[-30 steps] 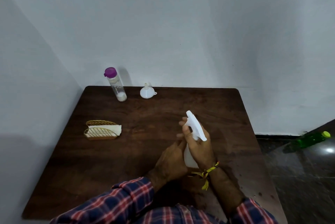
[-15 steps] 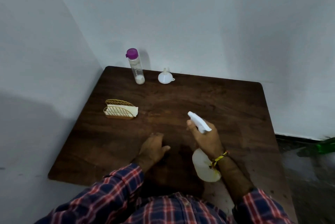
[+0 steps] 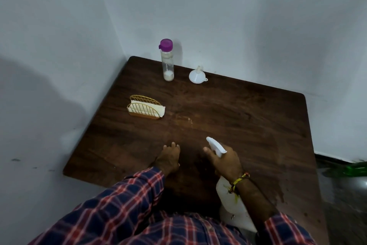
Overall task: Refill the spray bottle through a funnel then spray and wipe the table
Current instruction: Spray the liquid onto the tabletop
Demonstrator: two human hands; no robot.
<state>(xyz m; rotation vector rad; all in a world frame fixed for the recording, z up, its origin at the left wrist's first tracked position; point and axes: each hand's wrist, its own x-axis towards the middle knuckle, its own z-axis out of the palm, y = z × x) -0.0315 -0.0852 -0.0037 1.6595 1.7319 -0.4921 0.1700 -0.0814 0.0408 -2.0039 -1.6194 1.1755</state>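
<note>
My right hand (image 3: 226,161) grips the neck of a white spray bottle (image 3: 228,197), lifted above the near part of the dark wooden table (image 3: 248,117). Its nozzle points away from me and to the left. My left hand (image 3: 168,157) rests on the table beside it, fingers loosely bent, holding nothing. At the back stand a clear refill bottle (image 3: 167,62) with a purple cap and a white funnel (image 3: 197,75), mouth down. A gold wire holder (image 3: 145,109) with white tissues sits at the left.
The table stands in a corner, with walls along its left and back edges. A faint wet patch marks the wood near the middle (image 3: 188,120). A green bottle (image 3: 355,169) lies on the floor to the right.
My left hand let go of the spray bottle and came down onto the table. My right hand tipped the bottle so its nozzle points forward. The camera view swung left.
</note>
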